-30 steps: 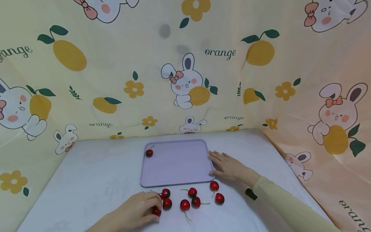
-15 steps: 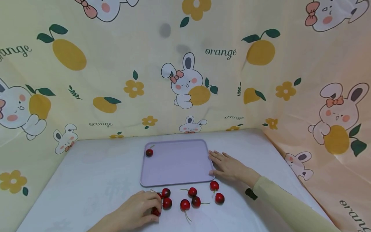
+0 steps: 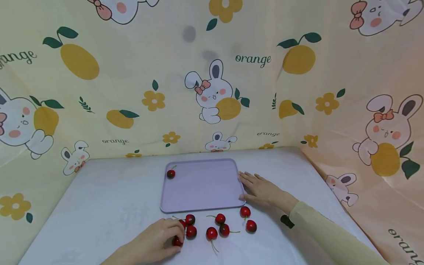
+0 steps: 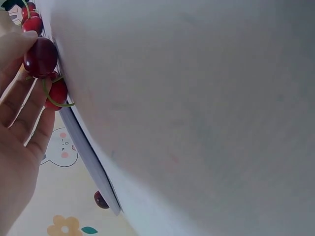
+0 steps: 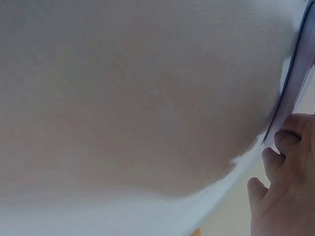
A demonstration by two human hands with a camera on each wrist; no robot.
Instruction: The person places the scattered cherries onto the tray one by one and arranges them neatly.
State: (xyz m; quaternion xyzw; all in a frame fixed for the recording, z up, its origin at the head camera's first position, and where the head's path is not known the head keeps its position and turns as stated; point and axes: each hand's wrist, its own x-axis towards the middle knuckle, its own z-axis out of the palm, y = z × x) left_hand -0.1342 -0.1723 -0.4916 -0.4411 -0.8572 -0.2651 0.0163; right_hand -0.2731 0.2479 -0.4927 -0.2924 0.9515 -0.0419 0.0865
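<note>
My left hand (image 3: 154, 239) is low on the white table and pinches a dark red cherry (image 4: 41, 58) between thumb and fingers. Just past its fingertips lies a small group of cherries (image 3: 191, 232), one of them partly hidden by the fingers. A shallow lilac tray (image 3: 202, 187) lies at the table's middle, bearing a single stemmed cherry (image 3: 170, 173) in its far left corner. My right hand (image 3: 263, 189) is spread with straight fingers, and its fingertips and thumb touch the tray's right edge.
Several more cherries lie in front of the tray, among them a cherry (image 3: 211, 233) with its stem toward me and a cherry (image 3: 251, 226) farther right. A printed cloth (image 3: 185, 121) with rabbits and oranges walls the back and sides of the white table (image 3: 109, 198).
The cherry in my left hand has shifted slightly left, in toward the palm. My right hand and the tray hold their places.
</note>
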